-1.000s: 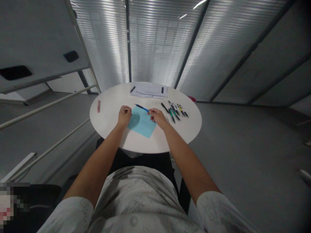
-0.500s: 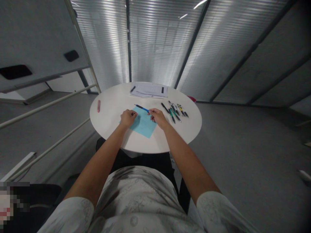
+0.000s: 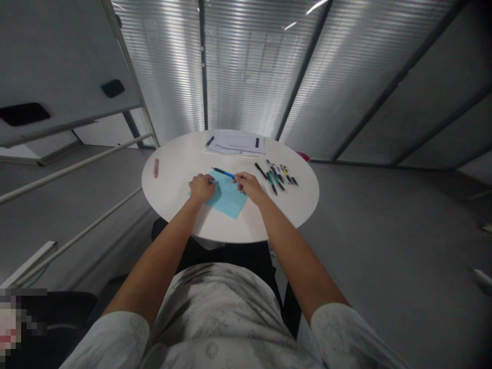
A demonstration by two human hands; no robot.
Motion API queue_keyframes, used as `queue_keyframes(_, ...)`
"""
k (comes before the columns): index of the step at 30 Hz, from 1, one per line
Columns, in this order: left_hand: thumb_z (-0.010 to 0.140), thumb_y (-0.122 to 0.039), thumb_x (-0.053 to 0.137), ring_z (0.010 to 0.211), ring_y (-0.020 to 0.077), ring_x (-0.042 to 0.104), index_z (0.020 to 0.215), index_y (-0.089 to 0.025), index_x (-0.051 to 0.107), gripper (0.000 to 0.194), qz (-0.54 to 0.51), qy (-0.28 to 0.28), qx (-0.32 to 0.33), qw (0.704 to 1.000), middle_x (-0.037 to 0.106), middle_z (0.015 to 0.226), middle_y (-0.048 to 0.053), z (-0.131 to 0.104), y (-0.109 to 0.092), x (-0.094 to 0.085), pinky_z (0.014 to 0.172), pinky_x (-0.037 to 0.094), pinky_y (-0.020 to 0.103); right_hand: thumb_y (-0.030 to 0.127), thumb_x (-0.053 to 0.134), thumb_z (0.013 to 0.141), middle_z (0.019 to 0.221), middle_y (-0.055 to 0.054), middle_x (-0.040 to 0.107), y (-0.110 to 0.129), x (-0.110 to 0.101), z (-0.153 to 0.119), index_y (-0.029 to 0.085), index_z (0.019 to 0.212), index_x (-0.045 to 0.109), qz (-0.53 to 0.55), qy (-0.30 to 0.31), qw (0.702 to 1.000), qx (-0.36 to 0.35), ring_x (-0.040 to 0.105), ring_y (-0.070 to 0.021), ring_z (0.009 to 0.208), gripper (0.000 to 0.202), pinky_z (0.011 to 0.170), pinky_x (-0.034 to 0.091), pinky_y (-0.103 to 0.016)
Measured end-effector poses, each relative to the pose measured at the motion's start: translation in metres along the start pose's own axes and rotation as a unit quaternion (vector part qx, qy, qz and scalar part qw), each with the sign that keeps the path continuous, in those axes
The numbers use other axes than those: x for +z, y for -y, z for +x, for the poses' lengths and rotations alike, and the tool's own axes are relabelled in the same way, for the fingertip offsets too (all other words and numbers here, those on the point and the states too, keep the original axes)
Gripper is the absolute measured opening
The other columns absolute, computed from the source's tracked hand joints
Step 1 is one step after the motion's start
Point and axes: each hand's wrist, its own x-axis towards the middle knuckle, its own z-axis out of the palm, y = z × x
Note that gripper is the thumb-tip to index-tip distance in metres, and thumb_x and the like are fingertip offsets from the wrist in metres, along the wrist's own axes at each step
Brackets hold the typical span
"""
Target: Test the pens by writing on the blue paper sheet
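A light blue sheet of paper (image 3: 229, 200) lies at an angle on the white round table (image 3: 177, 154). Over its right part, my right hand (image 3: 249, 186) pinches the end of a blue pen (image 3: 223, 172), whose dark tip points left and away from me. My left hand (image 3: 201, 187) is closed above the left edge of the sheet, with a small dark object (image 3: 211, 181) between thumb and fingers, too small to name. To the right of my right hand lies a loose group of several pens and markers (image 3: 277, 171), black, green, white and yellow.
White papers (image 3: 234, 143) with a dark pen on them lie at the table's far side. A pinkish-red object (image 3: 156, 168) rests near the left edge. A whiteboard frame with metal bars (image 3: 77, 166) stands left of the table.
My left hand has shifted slightly left, with the small dark object still in it. The blue pen in my right hand has tilted a little and moved slightly left.
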Motion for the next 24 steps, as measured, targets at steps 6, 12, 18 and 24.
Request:
queue_keyframes(6, 0.062, -0.017, 0.070, 0.102, 0.0329, 0.054, 0.066, -0.022, 0.067, 0.007, -0.044, -0.005, -0.012, 0.999, 0.059, 0.081, 0.010, 0.000, 0.003, 0.001, 0.091, 0.040, 0.045, 0.021, 0.060, 0.081, 0.076, 0.000, 0.067, -0.003, -0.001, 0.002, 0.017, 0.082, 0.063, -0.006, 0.005, 1.000, -0.018, 0.048, -0.0051, 0.045, 0.005, 0.039, 0.032, -0.018)
queue_keyframes(12, 0.068, -0.019, 0.067, 0.096, 0.0298, 0.057, 0.080, -0.023, 0.072, 0.013, 0.010, -0.008, -0.006, 1.000, 0.060, 0.085, 0.009, 0.001, 0.001, -0.001, 0.090, 0.041, 0.043, 0.025, 0.062, 0.079, 0.076, 0.000, 0.068, -0.003, -0.001, 0.001, 0.018, 0.083, 0.063, -0.007, 0.008, 1.000, -0.021, 0.048, -0.0053, 0.045, 0.008, 0.038, 0.032, -0.018)
queue_keyframes(18, 0.076, -0.026, 0.066, 0.073, 0.0190, 0.054, 0.080, -0.021, 0.071, 0.008, -0.109, -0.015, -0.004, 0.994, 0.061, 0.077, 0.004, 0.005, 0.006, -0.004, 0.075, 0.042, 0.033, 0.026, 0.065, 0.077, 0.077, 0.000, 0.067, -0.002, -0.002, -0.001, 0.018, 0.087, 0.065, -0.006, 0.035, 0.999, -0.034, 0.048, -0.0052, 0.046, 0.013, 0.040, 0.032, -0.018)
queue_keyframes(24, 0.072, -0.024, 0.072, 0.062, 0.0150, 0.048, 0.068, -0.018, 0.068, 0.008, -0.263, -0.008, -0.033, 0.964, 0.056, 0.062, 0.001, 0.001, -0.003, -0.009, 0.061, 0.039, 0.028, 0.026, 0.066, 0.076, 0.078, 0.000, 0.069, -0.001, -0.002, -0.002, 0.018, 0.088, 0.066, -0.014, 0.042, 0.998, -0.035, 0.050, -0.0058, 0.048, 0.015, 0.041, 0.033, -0.018)
